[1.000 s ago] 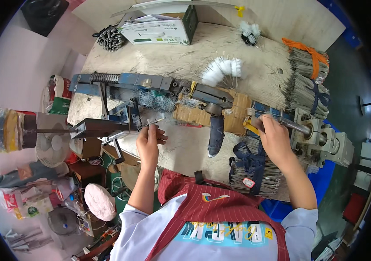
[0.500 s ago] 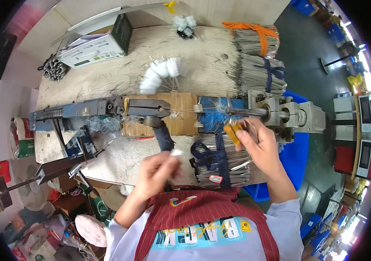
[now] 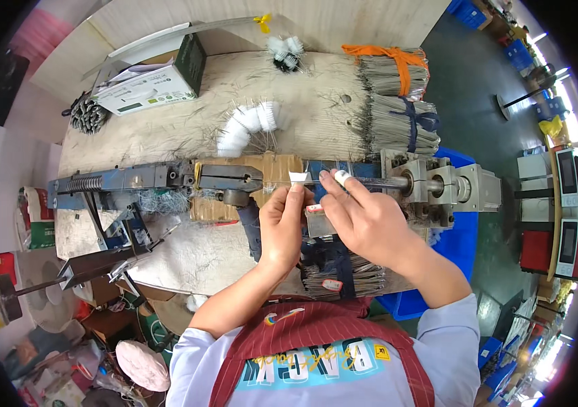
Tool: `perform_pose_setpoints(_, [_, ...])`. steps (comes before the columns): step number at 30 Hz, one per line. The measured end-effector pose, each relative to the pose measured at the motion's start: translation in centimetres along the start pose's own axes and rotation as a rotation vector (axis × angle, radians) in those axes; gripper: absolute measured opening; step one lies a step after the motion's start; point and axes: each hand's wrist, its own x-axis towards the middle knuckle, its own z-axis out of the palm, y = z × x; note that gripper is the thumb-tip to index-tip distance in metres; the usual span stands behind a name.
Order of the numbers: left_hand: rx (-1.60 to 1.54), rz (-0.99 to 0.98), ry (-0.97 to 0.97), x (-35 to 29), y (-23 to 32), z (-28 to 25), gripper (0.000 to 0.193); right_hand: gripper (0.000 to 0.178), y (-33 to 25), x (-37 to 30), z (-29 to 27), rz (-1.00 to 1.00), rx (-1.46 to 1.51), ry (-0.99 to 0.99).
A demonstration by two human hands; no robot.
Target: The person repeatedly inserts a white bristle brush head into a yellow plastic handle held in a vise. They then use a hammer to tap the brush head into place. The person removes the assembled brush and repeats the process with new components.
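My left hand (image 3: 282, 227) pinches a small white piece (image 3: 298, 177) between thumb and fingers, beside the tip of the clamp. Close by on its right, my right hand (image 3: 370, 220) has bent fingers at the metal rod (image 3: 385, 182). What those fingers hold, if anything, is hidden. One of its fingertips wears a white wrap (image 3: 342, 177). The clamp's dark jaws (image 3: 231, 178) point toward my hands from the left. At the rod's right end sits a grey metal bearing block (image 3: 407, 180). Part of a pale block (image 3: 317, 222) shows below my fingers.
Behind the clamp lie white bristle brushes (image 3: 245, 125). Bundles of wire (image 3: 403, 125) tied with cloth lie at the back right; another wire bundle (image 3: 343, 275) lies near me. A carton (image 3: 150, 85) stands at the back left. A blue bin (image 3: 462, 251) is at the table's right edge.
My left hand has moved up and right to the clamp's tip, with the white piece. My right hand has shifted left beside it. The yellow object it held no longer shows.
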Motion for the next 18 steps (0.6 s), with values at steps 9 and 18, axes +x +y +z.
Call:
perform_pose_setpoints(9, [-0.146,-0.151,-0.016,-0.8,1.1,0.3,0.03,0.011,4.5,5.5,0.9,0.273,0.297,-0.11])
perform_pose_setpoints(18, [-0.184,-0.212,0.019,-1.2,1.8,0.3,0.033,0.023,5.6,6.9,1.8,0.104,0.684,-0.392])
